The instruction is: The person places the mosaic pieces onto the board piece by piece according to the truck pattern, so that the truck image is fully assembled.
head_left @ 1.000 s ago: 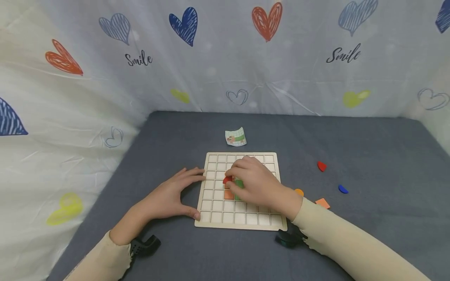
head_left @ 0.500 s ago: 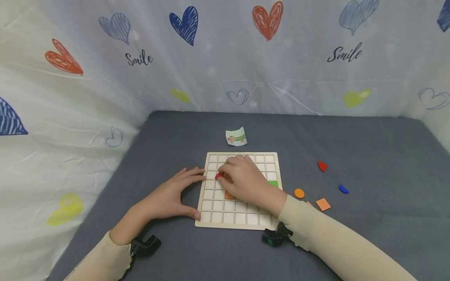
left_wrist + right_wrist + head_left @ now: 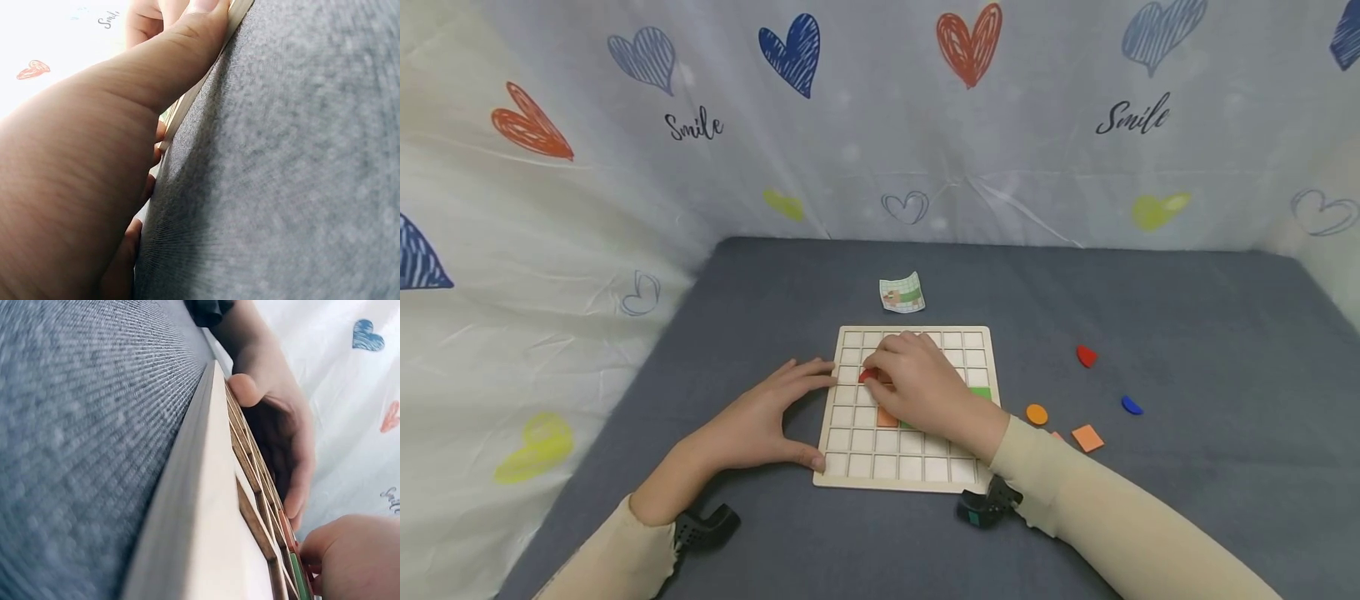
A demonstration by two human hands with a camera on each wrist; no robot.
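A wooden grid board lies flat on the dark cloth. With thumb and fingertips my right hand pinches a small red piece over the board's left-hand columns. Part of that piece is hidden by the fingers. Just below the hand an orange square sits in a cell, and a green piece shows near the right edge. My left hand touches the board's left side, fingers extended and thumb at the near corner. In the left wrist view the thumb lies along the board's edge.
Loose pieces lie right of the board: an orange disc, an orange square tile, a red wedge and a blue half-round. A small picture card rests behind the board. A heart-printed curtain hangs behind the table.
My right hand has shifted left with the red piece, by about one cell, then stayed almost still. Its move uncovered the green piece near the right edge. The left hand keeps its place.
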